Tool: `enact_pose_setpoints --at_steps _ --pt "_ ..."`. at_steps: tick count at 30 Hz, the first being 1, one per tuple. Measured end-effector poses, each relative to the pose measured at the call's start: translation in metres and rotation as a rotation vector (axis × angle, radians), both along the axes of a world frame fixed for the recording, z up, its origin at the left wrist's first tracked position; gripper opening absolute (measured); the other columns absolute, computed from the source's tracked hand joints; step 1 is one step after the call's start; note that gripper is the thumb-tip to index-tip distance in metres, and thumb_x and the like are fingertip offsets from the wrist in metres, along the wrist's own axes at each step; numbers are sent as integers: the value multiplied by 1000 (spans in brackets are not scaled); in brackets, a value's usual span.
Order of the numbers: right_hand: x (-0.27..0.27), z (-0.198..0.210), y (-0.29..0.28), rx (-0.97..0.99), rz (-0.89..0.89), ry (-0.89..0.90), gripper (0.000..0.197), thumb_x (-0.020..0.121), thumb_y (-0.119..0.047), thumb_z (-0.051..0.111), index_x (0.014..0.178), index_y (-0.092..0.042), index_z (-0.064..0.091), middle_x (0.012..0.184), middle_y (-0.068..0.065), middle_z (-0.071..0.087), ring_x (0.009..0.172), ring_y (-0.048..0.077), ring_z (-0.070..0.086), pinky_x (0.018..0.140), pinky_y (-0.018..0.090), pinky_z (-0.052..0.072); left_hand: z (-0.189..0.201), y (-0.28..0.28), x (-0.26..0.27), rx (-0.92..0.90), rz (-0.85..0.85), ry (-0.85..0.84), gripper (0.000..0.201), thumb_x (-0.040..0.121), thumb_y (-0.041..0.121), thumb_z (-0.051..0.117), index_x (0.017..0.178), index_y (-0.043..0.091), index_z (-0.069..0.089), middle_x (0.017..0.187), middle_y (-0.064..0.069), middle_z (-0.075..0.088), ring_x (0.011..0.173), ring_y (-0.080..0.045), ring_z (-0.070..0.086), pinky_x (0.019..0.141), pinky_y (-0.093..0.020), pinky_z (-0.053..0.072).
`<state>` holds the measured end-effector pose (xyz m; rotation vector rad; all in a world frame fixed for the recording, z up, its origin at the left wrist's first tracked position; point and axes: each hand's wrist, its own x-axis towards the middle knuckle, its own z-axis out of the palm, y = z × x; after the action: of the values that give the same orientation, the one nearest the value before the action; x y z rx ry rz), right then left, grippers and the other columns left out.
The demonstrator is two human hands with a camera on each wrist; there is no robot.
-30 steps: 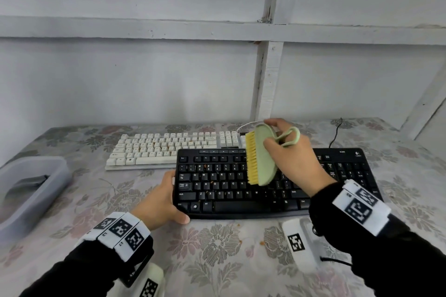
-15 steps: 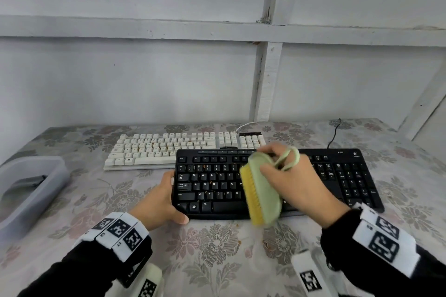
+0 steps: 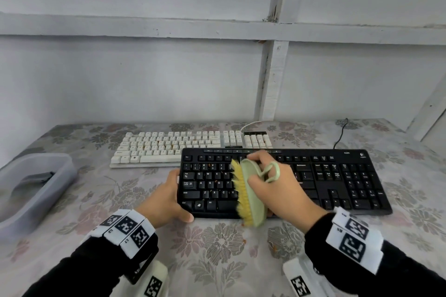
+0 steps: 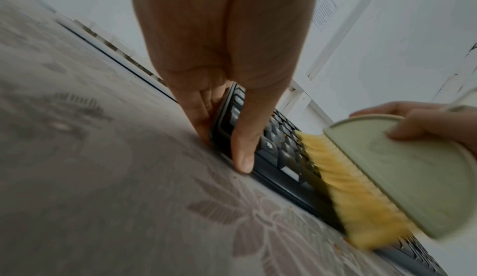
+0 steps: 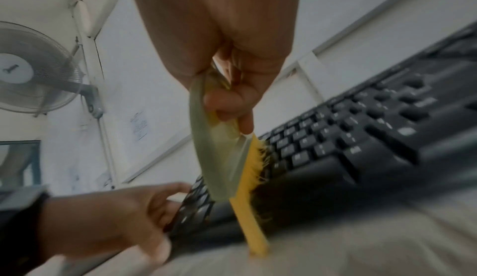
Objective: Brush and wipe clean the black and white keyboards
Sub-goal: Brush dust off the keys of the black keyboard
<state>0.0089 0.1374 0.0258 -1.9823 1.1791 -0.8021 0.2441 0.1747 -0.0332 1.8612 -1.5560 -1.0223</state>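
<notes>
A black keyboard (image 3: 337, 183) lies on the flowered tablecloth, and a white keyboard (image 3: 169, 147) sits just behind it to the left. My left hand (image 3: 169, 200) grips the black keyboard's left end (image 4: 224, 125), thumb on the front edge. My right hand (image 3: 282, 190) holds a pale green brush (image 3: 252, 190) with yellow bristles (image 4: 353, 198) turned on its side. The bristles press on the keys left of the middle, and the brush's near end hangs past the front edge. Seen in the right wrist view, the brush (image 5: 219, 158) stands edge-on against the black keyboard (image 5: 361, 137).
A grey plastic tub (image 3: 31, 190) sits at the table's left edge. The black keyboard's cable (image 3: 341, 135) runs back to the wall. Small orange crumbs (image 3: 243, 240) lie on the cloth in front of the keyboard. A wall fan (image 5: 33, 70) shows in the right wrist view.
The brush swept from the keyboard's rear toward the front edge, then shifted slightly back onto the keys. My left hand stayed on the keyboard's left end.
</notes>
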Motion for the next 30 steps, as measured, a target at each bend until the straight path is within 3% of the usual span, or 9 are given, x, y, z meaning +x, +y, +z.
enact_pose_setpoints --at_steps 4,8,11,15,18,20,23,25,30 --pt "-8 1 14 100 22 49 20 89 -15 49 103 -29 53 80 11 64 54 11 46 43 21 41 -1 0 0 -8 5 -3 98 62 1 79 136 25 19 105 5 60 99 -12 57 82 -25 45" --pt "-6 27 3 -38 -76 -42 15 88 -16 53 100 -23 58 86 3 67 67 18 61 53 32 51 -1 0 0 -7 7 -3 98 62 1 79 136 25 19 106 6 59 102 -13 56 85 -26 45" --pt "3 38 -16 -59 -117 -140 18 89 -13 53 106 -17 55 86 3 65 66 14 64 43 26 53 -1 0 0 -9 5 4 99 62 0 79 136 23 19 107 7 59 103 -11 55 82 -23 44" --pt "14 34 -29 -63 -98 -110 23 89 -9 50 111 -15 52 87 11 64 73 25 66 51 30 56 0 0 -1 -8 0 -5 97 63 0 78 137 22 18 106 6 58 101 -13 56 77 -19 44" --pt "14 17 -18 -96 -30 -10 18 90 -9 49 105 -19 47 76 5 62 57 10 58 42 13 43 0 0 -1 -10 0 -10 98 63 0 78 137 22 17 106 5 58 100 -13 56 78 -20 45" --pt "9 3 -5 -74 13 41 19 89 -8 50 103 -21 47 70 1 58 46 3 48 41 13 38 -1 -1 0 -5 4 -6 99 63 0 79 137 23 17 108 3 59 101 -15 57 83 -25 46" --pt "1 -6 9 -2 44 84 16 88 -13 50 101 -22 51 65 0 56 42 3 41 40 16 34 -2 -1 1 1 10 -1 100 61 1 80 137 23 18 109 2 61 102 -17 58 91 -33 47" --pt "-2 2 11 10 31 61 14 87 -15 52 98 -23 55 69 2 61 48 4 45 45 19 39 -2 -2 1 0 11 0 100 61 1 80 136 24 18 108 1 61 101 -16 58 91 -33 47" --pt "6 35 -11 -88 -72 -74 21 88 -14 53 106 -22 56 88 8 67 72 21 65 58 29 54 -2 -2 0 4 9 -9 98 63 -1 79 136 24 18 106 3 61 100 -14 58 80 -23 45"
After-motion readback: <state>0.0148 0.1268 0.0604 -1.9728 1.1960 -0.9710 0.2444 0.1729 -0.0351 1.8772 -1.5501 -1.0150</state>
